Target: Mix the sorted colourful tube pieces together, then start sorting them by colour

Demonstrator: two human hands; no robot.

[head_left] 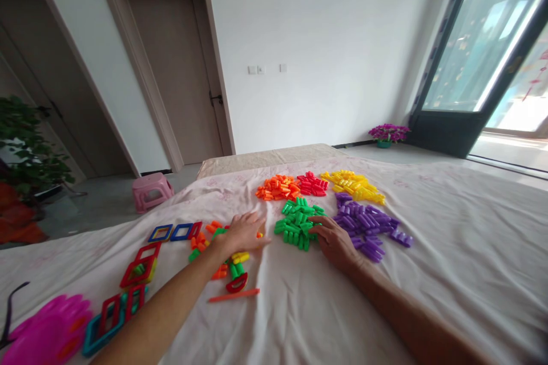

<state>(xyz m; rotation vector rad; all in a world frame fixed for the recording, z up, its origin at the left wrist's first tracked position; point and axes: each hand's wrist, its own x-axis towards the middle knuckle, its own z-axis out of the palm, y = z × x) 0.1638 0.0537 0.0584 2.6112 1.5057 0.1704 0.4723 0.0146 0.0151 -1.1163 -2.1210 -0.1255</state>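
My left hand (pixel 245 232) is over a mixed group of orange, green and yellow blocks (pixel 240 258), fingers spread, with nothing visible in it. At the right edge of the green block pile (pixel 295 219), my right hand (pixel 333 239) touches the blocks with bent fingers; whether it grips one is hidden. Purple blocks (pixel 363 221) lie just right of that hand. Behind the green pile are orange blocks (pixel 278 187), red blocks (pixel 312 183) and yellow blocks (pixel 355 185). A red half-round piece (pixel 237 283) and an orange stick (pixel 234 295) lie in front of my left hand.
Coloured square frames (pixel 139 270) form a curved line left of my left forearm. A pink hand-shaped item (pixel 53 328) and dark glasses (pixel 8 313) are at the near left. A pink stool (pixel 152 191) stands beyond the cloth-covered surface (pixel 440 228).
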